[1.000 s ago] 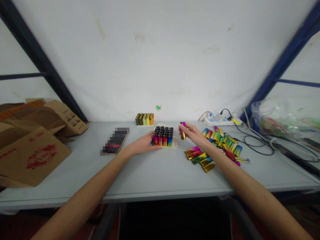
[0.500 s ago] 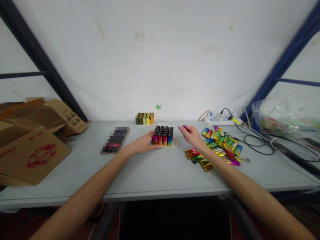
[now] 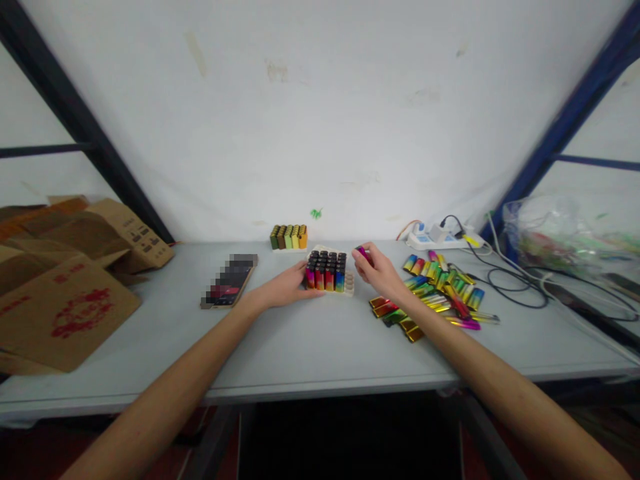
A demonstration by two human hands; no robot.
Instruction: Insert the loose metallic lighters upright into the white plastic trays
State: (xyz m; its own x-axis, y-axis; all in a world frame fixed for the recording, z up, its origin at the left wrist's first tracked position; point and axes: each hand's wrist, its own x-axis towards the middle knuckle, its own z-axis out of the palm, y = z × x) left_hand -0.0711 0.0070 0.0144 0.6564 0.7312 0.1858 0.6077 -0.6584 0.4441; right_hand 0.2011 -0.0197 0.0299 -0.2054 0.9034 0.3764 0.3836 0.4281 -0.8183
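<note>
A pale tray [image 3: 349,291] carries several upright lighters [image 3: 326,275] with shiny multicoloured bodies and black tops. Bare round slots show along its right side. My left hand [image 3: 286,287] grips the tray's left end, thumb along the front and fingers behind. Just right of the tray, my right hand [image 3: 379,272] pinches a purple lighter [image 3: 363,253], held above the table and apart from the tray. Beside and partly under my right forearm lies a loose pile of metallic-coloured lighters [image 3: 440,283].
Against the wall stands a second filled tray of green, yellow and orange lighters [image 3: 289,237]. A phone [image 3: 231,281] lies left of my left hand. Cardboard boxes [image 3: 70,300] occupy the far left. A power strip [image 3: 435,240], cables [image 3: 520,307] and plastic bags [image 3: 555,233] sit at right.
My right hand has moved slightly left and up toward the tray with the purple lighter, which now tilts differently. My left hand and the tray stay in place.
</note>
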